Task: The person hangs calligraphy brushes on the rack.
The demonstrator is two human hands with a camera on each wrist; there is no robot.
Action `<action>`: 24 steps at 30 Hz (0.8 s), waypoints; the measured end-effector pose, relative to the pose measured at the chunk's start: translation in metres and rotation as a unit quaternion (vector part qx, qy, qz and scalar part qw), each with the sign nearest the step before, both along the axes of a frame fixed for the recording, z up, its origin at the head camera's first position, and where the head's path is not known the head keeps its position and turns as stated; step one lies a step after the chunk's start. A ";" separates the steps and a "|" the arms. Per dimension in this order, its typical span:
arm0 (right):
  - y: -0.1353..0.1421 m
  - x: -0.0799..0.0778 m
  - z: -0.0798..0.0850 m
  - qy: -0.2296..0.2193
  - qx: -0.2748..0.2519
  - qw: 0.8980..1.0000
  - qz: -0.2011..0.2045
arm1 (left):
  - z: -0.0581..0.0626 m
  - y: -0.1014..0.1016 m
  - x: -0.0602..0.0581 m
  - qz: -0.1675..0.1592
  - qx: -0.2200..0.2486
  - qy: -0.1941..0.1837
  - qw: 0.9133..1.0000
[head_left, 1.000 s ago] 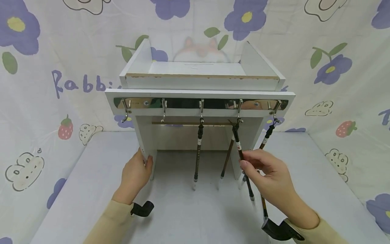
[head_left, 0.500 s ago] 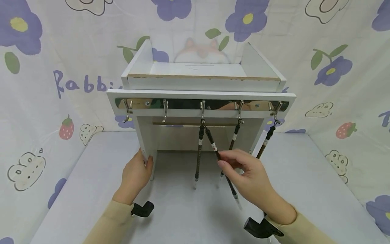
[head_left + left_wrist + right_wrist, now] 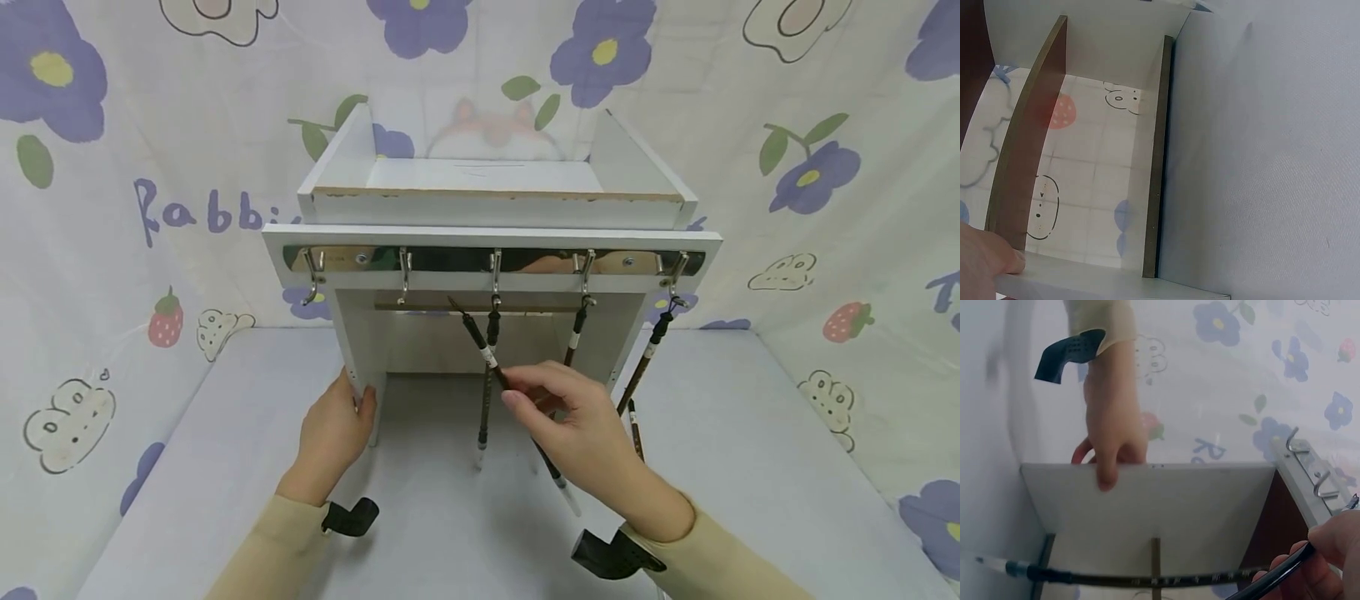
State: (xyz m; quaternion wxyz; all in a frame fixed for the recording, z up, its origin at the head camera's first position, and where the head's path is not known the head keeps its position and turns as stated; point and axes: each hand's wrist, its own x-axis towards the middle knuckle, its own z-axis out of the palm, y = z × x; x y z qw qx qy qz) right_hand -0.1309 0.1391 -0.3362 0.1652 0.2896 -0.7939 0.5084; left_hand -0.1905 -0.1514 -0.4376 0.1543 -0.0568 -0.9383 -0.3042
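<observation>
My right hand (image 3: 573, 417) pinches a calligraphy brush (image 3: 489, 357) by its handle, its loop end tilted up and left, its clear-capped tip low and right. It crosses in front of another brush (image 3: 486, 408) hanging from the middle hook. Two further brushes hang from the hooks to the right: one brush (image 3: 576, 333) on the fourth hook, another brush (image 3: 647, 362) on the rightmost. My left hand (image 3: 333, 429) grips the left side panel (image 3: 354, 333) of a white wooden rack, its thumb on the inner face. In the right wrist view, the held brush (image 3: 1275, 572) shows only partly.
A metal hook strip (image 3: 450, 259) runs along the rack's front board (image 3: 450, 282); its two left hooks bear nothing. Part of another brush (image 3: 636, 429) shows behind my right forearm. The rack stands on a white table (image 3: 225, 467) before a patterned cloth (image 3: 225, 150).
My right hand has moved left with its brush, from near the fourth hook past the middle one, and the loop end has tilted further left. The left hand stays on the panel.
</observation>
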 end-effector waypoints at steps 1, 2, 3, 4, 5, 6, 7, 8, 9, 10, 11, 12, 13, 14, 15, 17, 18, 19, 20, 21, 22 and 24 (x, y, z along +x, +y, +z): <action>-0.002 0.000 0.000 -0.003 -0.001 1.000 0.001 | 0.000 0.000 0.000 0.000 0.000 -0.001 1.000; -0.004 -0.001 0.001 -0.006 -0.002 1.000 0.002 | 0.000 0.000 0.000 0.000 0.000 -0.002 1.000; -0.006 -0.001 0.001 -0.009 0.000 1.000 0.002 | -0.001 0.000 -0.001 -0.001 0.000 -0.003 1.000; -0.008 -0.001 0.001 -0.014 0.001 1.000 0.003 | -0.001 0.000 -0.001 -0.001 0.000 -0.002 1.000; -0.010 -0.002 0.002 -0.019 0.003 1.000 0.003 | -0.001 0.000 -0.001 -0.002 0.000 -0.002 1.000; -0.012 -0.002 0.002 -0.022 0.005 1.000 0.003 | -0.001 0.000 -0.001 -0.002 0.000 -0.001 1.000; -0.014 -0.002 0.002 -0.025 0.007 1.000 0.004 | -0.002 0.000 -0.001 -0.003 0.000 0.000 1.000; -0.016 -0.003 0.002 -0.028 0.009 1.000 0.004 | -0.002 0.000 -0.001 -0.003 0.000 0.001 1.000; -0.018 -0.003 0.002 -0.031 0.010 0.999 0.006 | -0.002 -0.001 -0.001 -0.003 0.000 0.002 1.000; -0.020 -0.004 0.003 -0.033 0.010 0.999 0.007 | -0.002 -0.001 -0.001 -0.003 0.000 0.003 1.000; -0.022 -0.004 0.004 -0.034 0.011 0.999 0.008 | -0.002 -0.001 -0.001 -0.003 0.001 0.004 1.000; -0.024 -0.004 0.005 -0.036 0.012 0.999 0.009 | -0.002 -0.001 -0.001 -0.003 0.002 0.004 1.000; -0.026 -0.004 0.006 -0.039 0.014 0.999 0.011 | -0.002 -0.001 -0.001 -0.003 0.002 0.005 1.000; -0.028 -0.005 0.007 -0.042 0.016 0.999 0.012 | -0.002 -0.001 -0.001 -0.004 0.004 0.005 1.000; -0.030 -0.005 0.007 -0.045 0.017 0.999 0.013 | -0.002 -0.001 -0.001 -0.003 0.004 0.005 1.000; -0.032 -0.007 0.009 -0.050 0.019 0.998 0.016 | -0.002 -0.001 -0.001 -0.002 0.004 0.006 1.000; -0.034 -0.008 0.010 -0.053 0.019 0.998 0.017 | -0.002 -0.001 -0.001 -0.001 0.004 0.006 1.000; -0.034 -0.009 0.010 -0.055 0.019 0.998 0.018 | -0.002 -0.001 -0.001 -0.001 0.004 0.007 1.000; -0.035 -0.010 0.010 -0.057 0.018 0.998 0.020 | -0.002 -0.001 -0.001 -0.001 0.003 0.007 1.000; -0.036 -0.011 0.010 -0.059 0.017 0.998 0.020 | -0.001 -0.001 -0.001 0.001 0.003 0.008 1.000; -0.036 -0.011 0.010 -0.061 0.017 0.998 0.020 | -0.001 -0.001 -0.001 0.001 0.003 0.008 1.000; -0.037 -0.012 0.010 -0.062 0.014 0.998 0.019 | -0.001 -0.002 -0.001 0.002 0.003 0.008 1.000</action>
